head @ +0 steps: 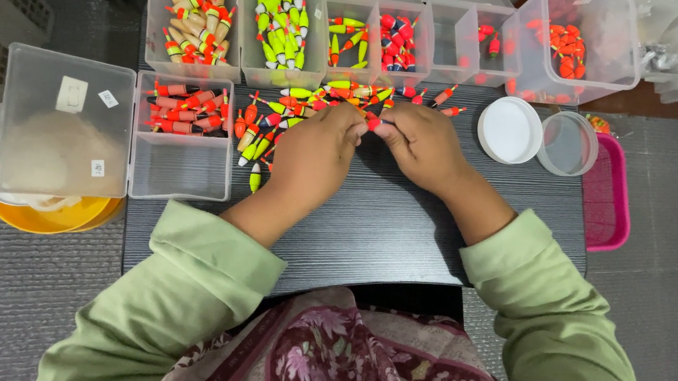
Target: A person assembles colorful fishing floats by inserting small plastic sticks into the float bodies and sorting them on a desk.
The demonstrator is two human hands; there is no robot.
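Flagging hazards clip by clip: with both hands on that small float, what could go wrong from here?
1. The left hand and right hand pinch one small float between fingertips; a slipped grip could drop it into the loose pile of floats.
2. That pile lies against the open sorting bins, so colours may get mixed.
3. A sleeve could nudge the round lid.

Red-tipped fishing floats point(320, 98), black wood-grain table point(387, 222), pale green sleeves point(200, 272), pink tray point(609, 202).
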